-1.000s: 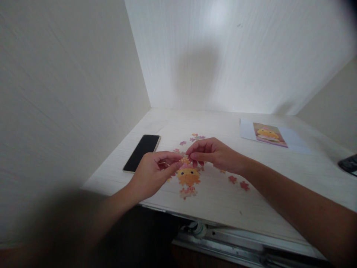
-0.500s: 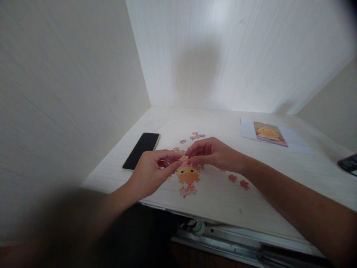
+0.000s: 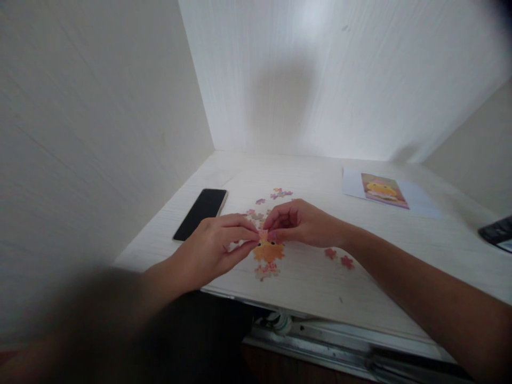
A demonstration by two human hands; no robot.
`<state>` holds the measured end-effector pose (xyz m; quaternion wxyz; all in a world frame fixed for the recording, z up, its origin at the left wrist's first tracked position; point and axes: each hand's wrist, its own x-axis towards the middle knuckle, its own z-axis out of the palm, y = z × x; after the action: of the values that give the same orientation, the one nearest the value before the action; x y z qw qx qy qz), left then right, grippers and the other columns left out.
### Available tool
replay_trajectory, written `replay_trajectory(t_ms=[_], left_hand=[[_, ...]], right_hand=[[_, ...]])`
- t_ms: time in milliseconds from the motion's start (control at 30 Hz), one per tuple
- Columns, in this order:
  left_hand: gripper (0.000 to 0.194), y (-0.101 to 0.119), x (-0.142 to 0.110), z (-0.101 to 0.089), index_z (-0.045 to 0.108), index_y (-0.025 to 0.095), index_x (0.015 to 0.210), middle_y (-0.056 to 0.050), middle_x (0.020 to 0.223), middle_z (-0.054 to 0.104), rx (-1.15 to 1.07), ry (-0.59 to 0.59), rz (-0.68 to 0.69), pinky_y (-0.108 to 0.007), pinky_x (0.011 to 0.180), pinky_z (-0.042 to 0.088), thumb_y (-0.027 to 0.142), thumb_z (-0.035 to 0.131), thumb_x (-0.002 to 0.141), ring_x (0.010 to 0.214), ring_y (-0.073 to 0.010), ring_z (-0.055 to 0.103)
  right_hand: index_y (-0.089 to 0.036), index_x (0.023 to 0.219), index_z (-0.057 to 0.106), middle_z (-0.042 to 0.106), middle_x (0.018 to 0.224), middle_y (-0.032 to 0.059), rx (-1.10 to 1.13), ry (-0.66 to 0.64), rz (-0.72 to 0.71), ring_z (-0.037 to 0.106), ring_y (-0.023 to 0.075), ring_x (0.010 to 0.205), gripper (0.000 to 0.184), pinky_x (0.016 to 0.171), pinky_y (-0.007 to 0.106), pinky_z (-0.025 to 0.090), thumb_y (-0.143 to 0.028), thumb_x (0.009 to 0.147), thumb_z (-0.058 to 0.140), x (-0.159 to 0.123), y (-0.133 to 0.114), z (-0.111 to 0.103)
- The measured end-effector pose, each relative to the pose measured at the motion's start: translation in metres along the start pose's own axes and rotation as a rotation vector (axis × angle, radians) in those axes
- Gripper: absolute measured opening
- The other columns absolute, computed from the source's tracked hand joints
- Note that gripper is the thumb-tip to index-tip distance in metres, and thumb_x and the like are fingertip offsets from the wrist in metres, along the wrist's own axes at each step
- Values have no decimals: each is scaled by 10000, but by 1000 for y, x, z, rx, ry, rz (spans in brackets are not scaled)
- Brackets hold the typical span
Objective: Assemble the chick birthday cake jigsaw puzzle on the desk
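Note:
A partly joined jigsaw (image 3: 268,253) with an orange face lies near the front edge of the white desk (image 3: 376,266). My left hand (image 3: 212,248) and my right hand (image 3: 304,224) meet just above its top edge. Both are pinched on a small pinkish puzzle piece (image 3: 263,235) held between their fingertips, right at the jigsaw's top. Loose pink and purple pieces (image 3: 280,193) lie beyond the hands, and two red ones (image 3: 339,257) lie under my right wrist.
A black phone (image 3: 200,213) lies face up at the left. A printed reference picture (image 3: 384,190) on white paper sits at the back right. A dark device (image 3: 496,232) shows at the right edge. White walls close in the left and back.
Both hands have come down a little, bringing the pinched piece onto the top edge of the joined jigsaw. The view has shifted slightly.

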<state>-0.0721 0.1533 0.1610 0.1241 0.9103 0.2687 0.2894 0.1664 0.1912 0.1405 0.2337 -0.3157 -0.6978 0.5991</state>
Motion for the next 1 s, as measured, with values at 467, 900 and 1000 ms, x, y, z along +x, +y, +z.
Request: replay_trajectory(t_ms=[467,900,1000], left_hand=[[212,11,-10,-2,700,206,991,17,1022,678,-21,-335,-30,-205,892,447,266,497,979,976,-96,608],[219,12,-9,1,670,241,1009,18,1076,638,25,-395,-33,-217,895,431,274,453,995,1025,-112,575],[224,14,-8,0,664,269,1053,19,1096,630,9,-394,-24,-213,882,426,277,447,998,1022,-108,574]], right_hand=[[-155,933,746,687,720,18,-617,36,-89,549,109,610,182,565,233,398,-258,846,624,-5,-4,2],[-183,972,758,748,824,21,-659,-44,-110,627,124,675,207,610,225,439,-183,821,618,-7,-7,4],[-185,960,755,745,831,23,-644,-90,-111,631,127,692,179,619,227,439,-241,842,633,-9,-8,5]])
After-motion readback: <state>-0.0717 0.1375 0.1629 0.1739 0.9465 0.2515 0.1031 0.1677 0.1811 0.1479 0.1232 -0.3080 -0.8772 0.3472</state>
